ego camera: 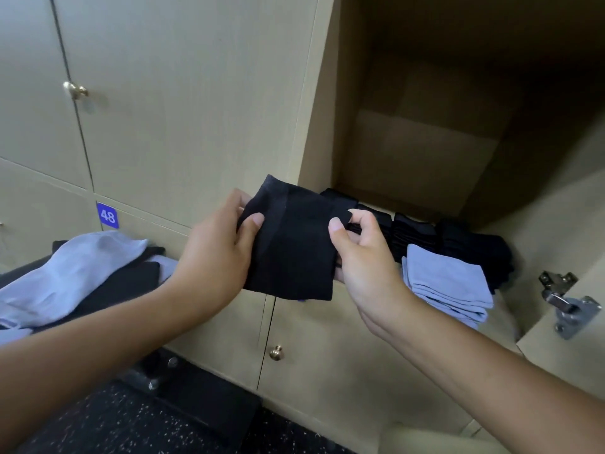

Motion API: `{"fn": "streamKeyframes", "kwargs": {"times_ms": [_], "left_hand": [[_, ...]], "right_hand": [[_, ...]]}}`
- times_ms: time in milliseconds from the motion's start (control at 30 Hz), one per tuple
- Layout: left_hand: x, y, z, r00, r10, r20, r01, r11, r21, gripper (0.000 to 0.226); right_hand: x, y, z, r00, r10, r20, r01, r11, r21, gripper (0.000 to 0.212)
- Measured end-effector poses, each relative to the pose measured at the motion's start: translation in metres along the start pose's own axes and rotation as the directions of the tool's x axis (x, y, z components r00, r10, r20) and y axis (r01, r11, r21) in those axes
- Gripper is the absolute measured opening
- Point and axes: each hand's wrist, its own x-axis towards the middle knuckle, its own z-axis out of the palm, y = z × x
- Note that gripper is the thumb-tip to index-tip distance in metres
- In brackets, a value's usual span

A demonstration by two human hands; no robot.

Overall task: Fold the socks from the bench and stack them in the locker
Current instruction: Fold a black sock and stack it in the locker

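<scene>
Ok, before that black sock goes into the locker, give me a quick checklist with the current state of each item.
1. Black sock folded: ok, it shows as a flat rectangle.
2. Grip: ok, left hand and right hand both pinch it.
3. Locker open: ok.
4. Black stack to add to: ok, lined along the shelf.
5. Blue stack out of the path: cannot tell, it sits beside the right hand.
6. Socks left on the bench: not ok, several remain unfolded.
</scene>
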Motion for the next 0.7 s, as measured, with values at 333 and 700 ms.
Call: {"fn": "streamKeyframes", "kwargs": {"times_ms": [333,700], "left_hand": [[0.006,0.011,0.015,0.985,0.111,0.129,-0.109,0.994,-0.027,0.019],[0.009,0.017,0.032,0.966,0.084,0.246,-0.045,0.986,-0.162,0.041]], "right_hand": [[0.005,0.006,-0.023,0.987,-0.061,-0.151,0.065,0.998,0.017,0.020],[0.011,0.007,-0.042,0.997,-0.048,-0.063,0.042,0.995,-0.085,0.036]]}}
